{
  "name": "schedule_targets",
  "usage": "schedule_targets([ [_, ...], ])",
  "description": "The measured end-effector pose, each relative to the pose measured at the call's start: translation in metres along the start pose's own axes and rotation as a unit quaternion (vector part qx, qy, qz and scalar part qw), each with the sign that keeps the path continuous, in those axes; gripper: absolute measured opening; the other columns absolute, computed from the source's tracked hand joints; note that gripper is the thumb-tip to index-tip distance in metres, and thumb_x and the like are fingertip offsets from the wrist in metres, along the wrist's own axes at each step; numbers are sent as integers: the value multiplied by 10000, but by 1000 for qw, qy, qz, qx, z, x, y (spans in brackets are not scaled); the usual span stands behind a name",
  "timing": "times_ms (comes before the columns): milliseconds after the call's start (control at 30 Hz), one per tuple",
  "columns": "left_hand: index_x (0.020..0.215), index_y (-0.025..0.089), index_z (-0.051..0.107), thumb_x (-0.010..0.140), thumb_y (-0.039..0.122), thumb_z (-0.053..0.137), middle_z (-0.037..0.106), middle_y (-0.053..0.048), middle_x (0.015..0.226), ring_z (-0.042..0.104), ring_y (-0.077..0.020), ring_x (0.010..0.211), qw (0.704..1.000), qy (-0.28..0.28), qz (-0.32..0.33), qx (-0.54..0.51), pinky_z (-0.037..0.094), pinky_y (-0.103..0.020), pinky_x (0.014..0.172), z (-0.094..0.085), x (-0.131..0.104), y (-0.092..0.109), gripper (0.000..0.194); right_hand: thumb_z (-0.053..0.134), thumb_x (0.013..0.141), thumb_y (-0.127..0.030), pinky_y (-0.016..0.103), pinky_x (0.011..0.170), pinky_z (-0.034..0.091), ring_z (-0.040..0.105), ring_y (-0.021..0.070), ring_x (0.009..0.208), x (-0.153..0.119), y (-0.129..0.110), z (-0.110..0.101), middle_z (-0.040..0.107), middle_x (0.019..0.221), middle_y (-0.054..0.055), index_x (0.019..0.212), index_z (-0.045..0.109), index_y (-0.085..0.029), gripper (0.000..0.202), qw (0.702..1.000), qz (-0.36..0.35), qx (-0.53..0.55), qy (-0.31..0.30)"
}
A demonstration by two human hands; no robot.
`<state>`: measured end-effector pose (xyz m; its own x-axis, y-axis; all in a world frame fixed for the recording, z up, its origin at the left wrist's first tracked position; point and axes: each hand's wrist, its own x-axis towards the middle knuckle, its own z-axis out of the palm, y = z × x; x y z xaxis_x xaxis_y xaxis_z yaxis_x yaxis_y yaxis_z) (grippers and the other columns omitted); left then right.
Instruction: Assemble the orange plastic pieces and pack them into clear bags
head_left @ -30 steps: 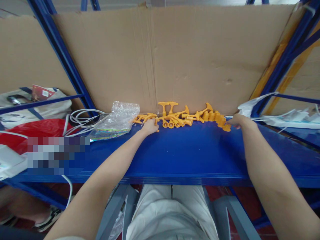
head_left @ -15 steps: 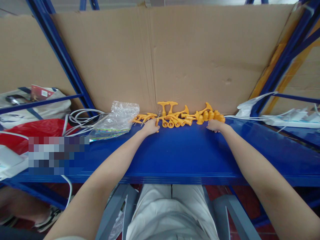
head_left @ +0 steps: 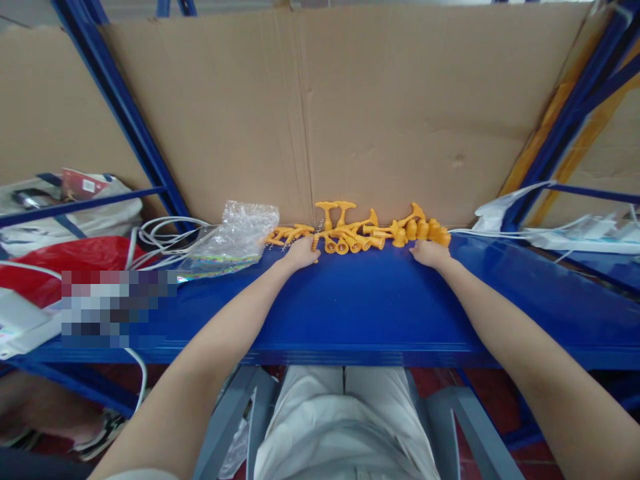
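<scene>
Since the orange parts (head_left: 357, 233) against the cardboard (head_left: 380, 113) look light, stiff and scatter-prone, pinch stems; your left hand (head_left: 300, 253) curls on one, your right hand (head_left: 429, 253) rests flat.

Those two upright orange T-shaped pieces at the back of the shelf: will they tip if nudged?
Probably yes: the upright T-shaped pieces stand on narrow stems with wide tops, so they look top-heavy. They look like light, stiff plastic. The cardboard just behind might catch them; the fallen orange pieces suggest they topple easily.

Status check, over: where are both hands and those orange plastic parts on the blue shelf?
Left hand on the orange parts, left end of the row. Right hand at the right end, grip unclear. Parts against the cardboard. Plastic bag just left of them.
</scene>
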<state>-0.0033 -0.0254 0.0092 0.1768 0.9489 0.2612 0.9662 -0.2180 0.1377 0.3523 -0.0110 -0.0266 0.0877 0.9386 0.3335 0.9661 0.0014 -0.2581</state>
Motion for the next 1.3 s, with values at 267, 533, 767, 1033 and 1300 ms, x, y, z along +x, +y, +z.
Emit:
schedule_targets([
  [267, 984, 128, 650, 827, 198, 545, 717, -129, 1075, 673, -271, 1035, 1000, -2, 1, 6, 517, -325, 908, 0, 0, 0, 200, 489, 858, -188, 507, 996, 461, 538, 356, 1237, -19, -35, -7, 582, 1306, 200, 1207, 618, -157, 374, 998, -53, -16, 42],
  [533, 954, 132, 637, 828, 205, 545, 703, -120, 1053, 667, -257, 1024, 1000, -4, 14, 18, 510, -302, 892, 0, 1, 0, 172, 416, 956, -436, 689, 1110, 241, 304, 376, 1444, -9, -34, 14, 445, 1519, 104, 1362, 585, -287, 464, 998, -33, -23, -52],
  [767, 912, 152, 627, 803, 189, 566, 673, -119, 1048, 646, -255, 1044, 999, 15, 47, 8, 504, -299, 898, 9, 1, -2, 129, 475, 921, -340, 584, 1000, 444, 539, 385, 1236, -16, -36, 5, 548, 1345, 201, 1310, 590, -181, 435, 993, -102, -23, 47],
  [1033, 1062, 141, 624, 785, 233, 589, 635, -132, 1157, 632, -256, 1086, 998, 18, 58, -15, 482, -321, 967, 12, 1, -5, 294, 416, 903, -249, 502, 823, 541, 642, 363, 1024, -18, -46, -3, 612, 1175, 216, 1171, 512, -140, 305, 978, -173, 39, 113],
  [1300, 1218, 155, 594, 797, 425, 586, 654, -148, 1249, 623, -315, 1155, 996, -78, 12, 28, 485, -375, 947, -7, -5, -4, 500, 500, 883, -260, 551, 922, 524, 648, 370, 1100, -15, -47, 2, 642, 1208, 204, 1197, 503, -158, 330, 950, -278, 69, 122],
])
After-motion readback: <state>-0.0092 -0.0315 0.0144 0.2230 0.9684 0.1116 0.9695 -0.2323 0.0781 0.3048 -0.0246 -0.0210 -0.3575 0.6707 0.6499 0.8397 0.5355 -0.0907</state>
